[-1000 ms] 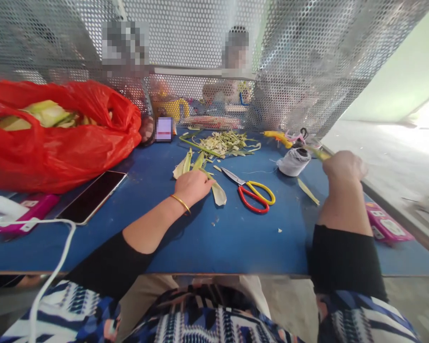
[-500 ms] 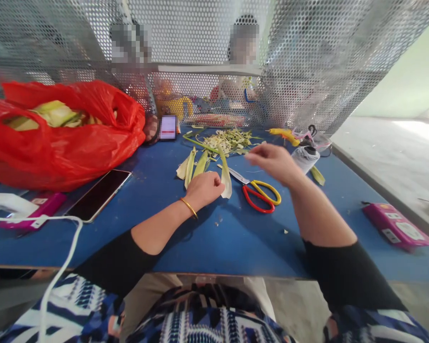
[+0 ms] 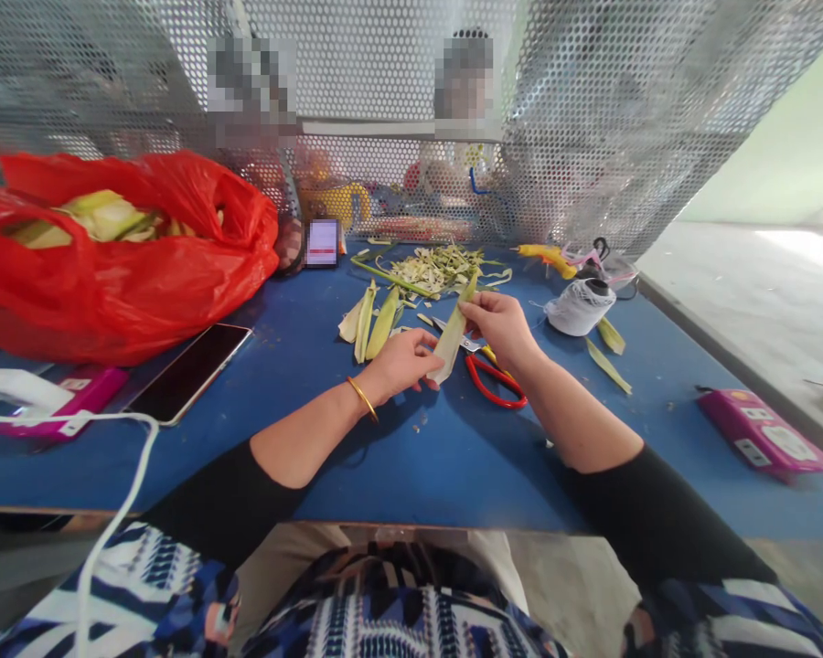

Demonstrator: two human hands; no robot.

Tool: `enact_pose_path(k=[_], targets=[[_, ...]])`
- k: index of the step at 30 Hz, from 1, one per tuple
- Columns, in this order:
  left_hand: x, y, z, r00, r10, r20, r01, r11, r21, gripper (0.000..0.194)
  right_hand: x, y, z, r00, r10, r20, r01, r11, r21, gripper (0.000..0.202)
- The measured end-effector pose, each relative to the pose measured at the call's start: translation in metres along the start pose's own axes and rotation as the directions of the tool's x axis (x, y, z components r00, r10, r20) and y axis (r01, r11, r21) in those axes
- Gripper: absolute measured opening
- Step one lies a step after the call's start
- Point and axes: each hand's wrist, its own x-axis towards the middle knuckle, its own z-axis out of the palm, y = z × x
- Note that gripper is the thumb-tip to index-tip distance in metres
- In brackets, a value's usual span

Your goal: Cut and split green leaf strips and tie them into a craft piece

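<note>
A pale green corn husk (image 3: 451,343) slants between my two hands over the blue table. My left hand (image 3: 401,361), a gold bangle at its wrist, pinches the wide lower end. Higher up, my right hand (image 3: 504,324) grips the husk's edge between thumb and fingers. Under and behind the right hand lie scissors (image 3: 495,384) with red and yellow handles, partly covered. Several more husks (image 3: 382,324) rest just beyond my left hand. A heap of cut husk scraps (image 3: 439,267) is spread farther back.
On the left, a red plastic bag (image 3: 137,292) holds husks, beside a dark phone (image 3: 190,375) and a white cable (image 3: 137,475). A white thread spool (image 3: 577,309), loose husk strips (image 3: 609,367) and a magenta packet (image 3: 761,429) are on the right. Perforated metal panel (image 3: 398,82) stands behind.
My right hand has come left and down from near the spool and taken hold of the husk in my left hand. The husk now tilts to the right. A strip lies near the spool.
</note>
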Motion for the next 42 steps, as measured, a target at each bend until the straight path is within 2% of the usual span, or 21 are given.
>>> enact_pose_path(k=[3,5,7,9,11,13,15,16,18,20,22,24,26,29,31,33,35,42], targets=[[0.000,-0.003,0.000,0.998,0.065,-0.009,-0.064,0.994,0.087,0.017,-0.004,0.000,0.003,1.000,-0.004,-0.014,0.004,1.000,0.006,0.025],[0.001,-0.005,-0.001,0.985,0.140,-0.099,-0.125,0.981,0.149,0.020,-0.008,0.000,0.007,0.994,0.051,0.093,-0.051,0.999,-0.006,0.026],[0.002,-0.007,-0.002,0.964,0.187,-0.188,-0.156,0.973,0.169,0.020,-0.012,0.001,0.011,0.963,0.107,0.248,-0.102,0.994,-0.031,0.028],[0.003,-0.007,-0.002,0.957,0.193,-0.218,-0.164,0.976,0.147,0.021,-0.014,0.004,0.015,0.947,0.103,0.305,-0.100,0.995,-0.026,0.028],[0.004,-0.009,-0.002,0.962,0.192,-0.195,-0.172,0.979,0.113,0.019,-0.012,0.006,0.015,0.977,0.046,0.208,-0.050,0.999,0.012,0.023],[0.006,-0.011,-0.002,0.968,0.211,-0.134,-0.195,0.973,0.122,0.015,-0.008,0.006,0.011,1.000,-0.016,0.006,0.016,0.999,0.039,0.019],[0.006,-0.013,-0.001,0.961,0.265,-0.076,-0.244,0.947,0.210,0.012,-0.002,0.005,0.003,0.984,-0.051,-0.171,0.059,0.998,0.037,0.018],[0.006,-0.013,-0.002,0.950,0.306,-0.058,-0.277,0.916,0.291,0.011,0.001,0.004,0.000,0.973,-0.060,-0.223,0.068,0.997,0.029,0.019],[0.002,-0.008,-0.004,0.914,0.403,-0.046,-0.328,0.801,0.500,0.010,0.003,0.003,-0.004,0.967,-0.061,-0.248,0.064,0.998,0.006,0.018],[-0.006,0.000,-0.012,0.875,0.484,-0.023,-0.330,0.631,0.702,0.014,0.003,0.003,-0.004,0.978,-0.053,-0.203,0.051,0.999,-0.014,0.017],[-0.021,0.010,-0.025,0.862,0.506,0.014,-0.311,0.508,0.803,0.021,0.001,0.005,0.000,0.991,-0.045,-0.125,0.041,0.999,-0.035,0.018],[-0.041,0.014,-0.045,0.846,0.534,-0.007,-0.280,0.456,0.845,0.028,-0.001,0.007,0.003,0.996,-0.044,-0.074,0.040,0.998,-0.054,0.021],[-0.065,0.008,-0.068,0.803,0.578,-0.149,-0.150,0.438,0.887,0.034,-0.002,0.008,0.005,0.997,-0.049,-0.066,0.044,0.997,-0.068,0.022],[-0.096,-0.018,-0.097,0.752,0.553,-0.360,0.170,0.365,0.915,0.041,-0.001,0.009,0.005,0.995,-0.056,-0.082,0.050,0.996,-0.073,0.020],[-0.108,-0.040,-0.108,0.799,0.447,-0.403,0.300,0.284,0.911,0.044,-0.001,0.010,0.005,0.995,-0.056,-0.082,0.049,0.996,-0.080,0.022],[-0.113,-0.058,-0.113,0.848,0.358,-0.391,0.330,0.222,0.918,0.047,-0.001,0.011,0.005,0.996,-0.056,-0.073,0.049,0.994,-0.099,0.024],[-0.113,-0.068,-0.114,0.868,0.334,-0.367,0.326,0.175,0.929,0.050,-0.001,0.013,0.006,0.997,-0.057,-0.057,0.050,0.992,-0.119,0.022],[-0.107,-0.066,-0.113,0.924,0.271,-0.270,0.254,0.092,0.963,0.053,0.000,0.017,0.005,0.998,-0.053,-0.038,0.045,0.981,-0.187,0.017]])
